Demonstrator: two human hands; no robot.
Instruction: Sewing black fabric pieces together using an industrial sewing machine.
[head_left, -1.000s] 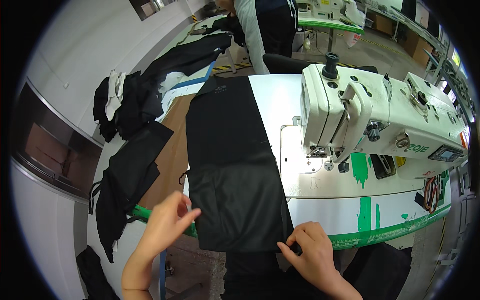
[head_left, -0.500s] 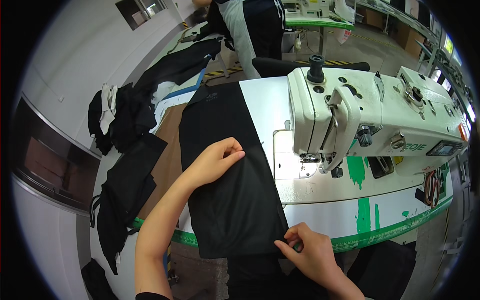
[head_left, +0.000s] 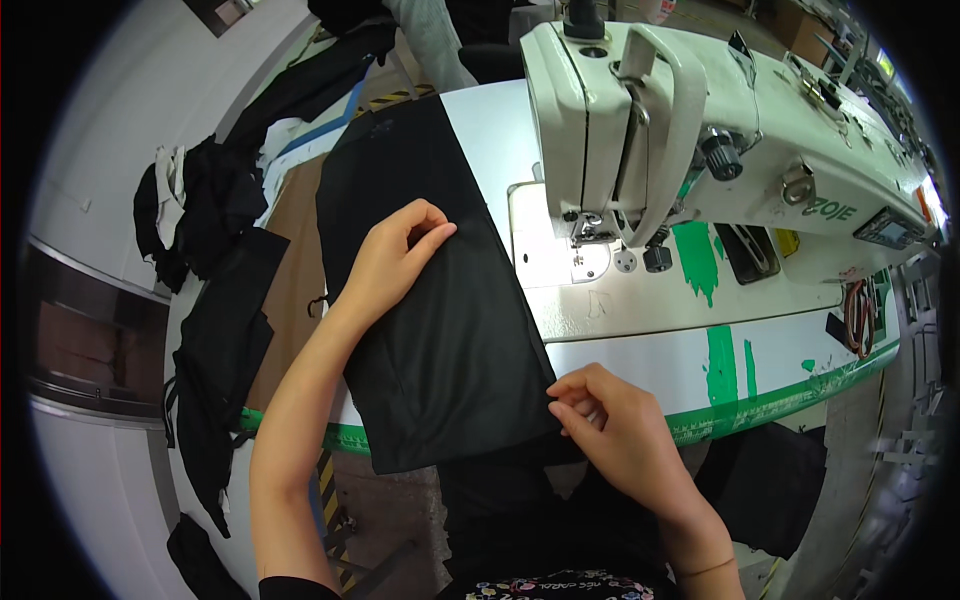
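In the head view, a long black fabric panel lies left of the white metal sewing machine, overhanging the green-taped front edge of the white bench. The right hand pinches its right edge, seemingly steadying it; the left hand is over its middle, whether gripping I cannot tell.

Cloth lies on the table (overhanging its front), left of the sewing machine.

Brightly lit; glare nr needle plate; fisheye bends edges; corners blk.
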